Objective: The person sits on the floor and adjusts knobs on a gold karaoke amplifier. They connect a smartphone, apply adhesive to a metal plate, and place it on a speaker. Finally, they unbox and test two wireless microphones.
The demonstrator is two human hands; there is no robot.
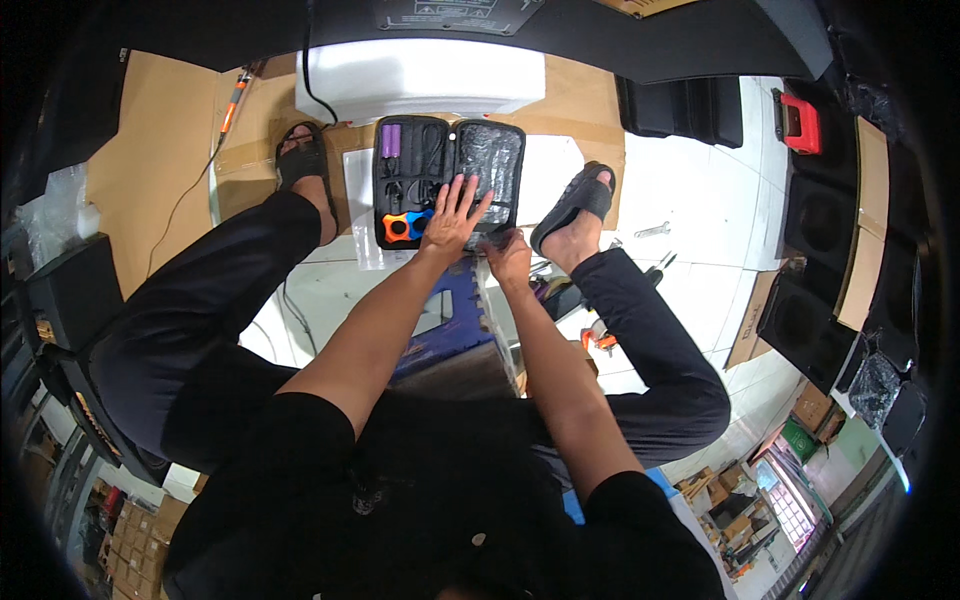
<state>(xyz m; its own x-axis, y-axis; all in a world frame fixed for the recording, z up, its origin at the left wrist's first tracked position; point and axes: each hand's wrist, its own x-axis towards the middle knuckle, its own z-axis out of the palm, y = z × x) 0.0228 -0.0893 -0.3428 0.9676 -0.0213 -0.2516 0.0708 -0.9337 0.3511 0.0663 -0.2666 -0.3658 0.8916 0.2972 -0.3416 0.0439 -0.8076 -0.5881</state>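
Observation:
A black zip case [380, 178] lies open like a book on the floor ahead of me. Its left half holds purple cylindrical cells [391, 141], black cables or small parts, an orange knobbed piece [397, 227] and a blue one beside it. The right half has a shiny, clear-looking cover [490, 150]. My left hand [450, 222] is spread, its fingers lying across the middle of the case near the fold. At the near right corner of the case, my right hand [511, 260] has its fingers closed; what they pinch is too small to make out.
Beyond the case lies a white foam block [420, 80] on cardboard. My sandalled feet flank the case. Between my legs is a worn blue-purple stool or box [430, 325]. A wrench [653, 230], orange-handled tool [600, 340], soldering iron [236, 100] and red case [800, 125] lie around.

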